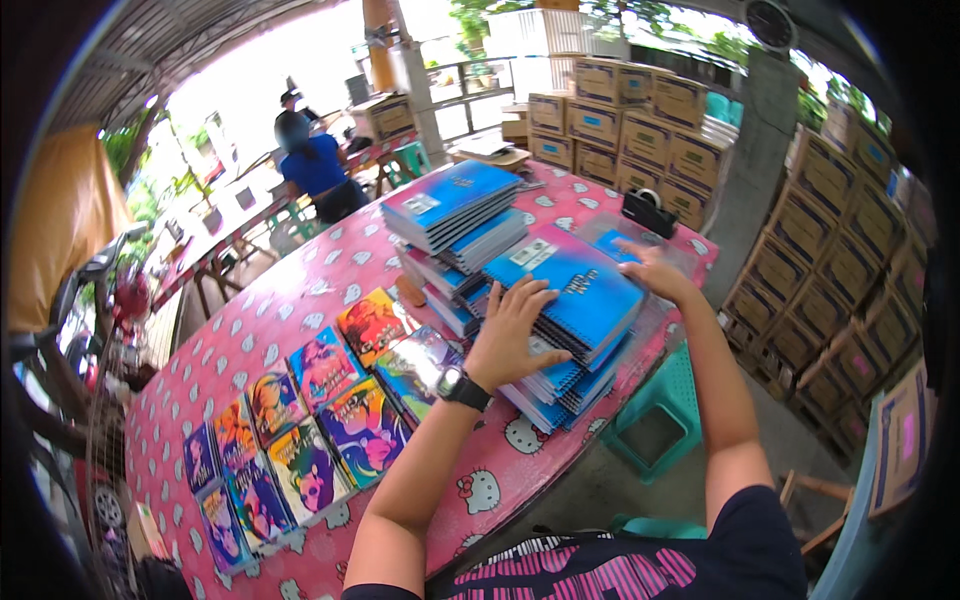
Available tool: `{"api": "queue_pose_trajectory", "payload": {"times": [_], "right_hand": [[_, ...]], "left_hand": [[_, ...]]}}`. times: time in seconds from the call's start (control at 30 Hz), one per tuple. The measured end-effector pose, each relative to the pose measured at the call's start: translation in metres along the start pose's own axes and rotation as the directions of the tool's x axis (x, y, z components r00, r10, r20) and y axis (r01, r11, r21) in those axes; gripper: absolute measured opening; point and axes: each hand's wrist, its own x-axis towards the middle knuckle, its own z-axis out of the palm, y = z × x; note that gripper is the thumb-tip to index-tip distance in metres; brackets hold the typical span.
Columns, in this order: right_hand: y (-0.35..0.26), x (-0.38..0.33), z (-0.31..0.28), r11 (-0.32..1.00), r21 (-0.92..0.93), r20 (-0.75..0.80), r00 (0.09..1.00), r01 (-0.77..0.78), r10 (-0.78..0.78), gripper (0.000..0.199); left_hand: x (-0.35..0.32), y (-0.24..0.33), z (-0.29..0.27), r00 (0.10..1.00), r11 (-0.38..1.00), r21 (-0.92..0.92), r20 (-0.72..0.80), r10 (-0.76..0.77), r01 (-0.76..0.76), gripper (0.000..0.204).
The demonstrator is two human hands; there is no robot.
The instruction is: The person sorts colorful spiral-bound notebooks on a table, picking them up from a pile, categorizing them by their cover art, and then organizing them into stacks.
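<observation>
A stack of blue spiral notebooks [585, 285] with pink-tinted covers stands on the table in front of me. My left hand [513, 338] rests against its left side, fingers spread over the top cover's edge. On the far right side, my right hand [655, 273] is by the stack's corner with fingers stretched out, slightly blurred. Under and beyond it lies a clear plastic wrapper [655, 318], and something blue shows near its fingertips. A taller stack of blue notebooks [455, 205] stands just behind, its layers staggered.
Colourful illustrated notebooks [362, 430] lie in rows at left on the pink patterned tablecloth [480, 490]. A black tape dispenser [648, 212] sits at the far right corner. A green stool [655, 440] stands below the right edge. Stacked cartons [800, 265] and a person in blue [318, 170] are beyond.
</observation>
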Motion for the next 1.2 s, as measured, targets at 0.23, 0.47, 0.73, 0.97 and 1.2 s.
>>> {"api": "queue_pose_trajectory", "payload": {"times": [0.23, 0.47, 0.73, 0.97, 1.2], "right_hand": [[-0.199, -0.082, 0.115, 0.550, 0.599, -0.303, 0.801, 0.582, -0.517, 0.043], [-0.205, -0.047, 0.334, 0.819, -0.213, 0.295, 0.834, 0.533, -0.466, 0.059], [-0.208, -0.070, 0.344, 0.842, -0.263, 0.068, 0.880, 0.470, -0.470, 0.039], [-0.212, -0.059, 0.343, 0.923, 0.342, -0.173, 0.978, 0.174, -0.120, 0.019], [-0.312, -0.032, 0.314, 0.681, 0.723, 0.472, 0.639, 0.114, -0.607, 0.020]], "left_hand": [[-0.157, 0.004, 0.009, 0.742, 0.864, -0.252, -0.442, -0.504, 0.437, 0.044], [-0.369, 0.029, -0.036, 0.222, 0.252, -0.707, -0.136, -0.966, 0.661, 0.014], [-0.400, 0.000, -0.095, 0.303, 0.062, -0.954, 0.032, -0.952, 0.295, 0.019], [-0.368, -0.039, -0.094, 0.405, -0.251, -0.962, 0.274, -0.872, 0.112, 0.035], [-0.386, -0.094, -0.060, 0.284, -0.235, -0.928, 0.318, -0.905, 0.290, 0.040]]}}
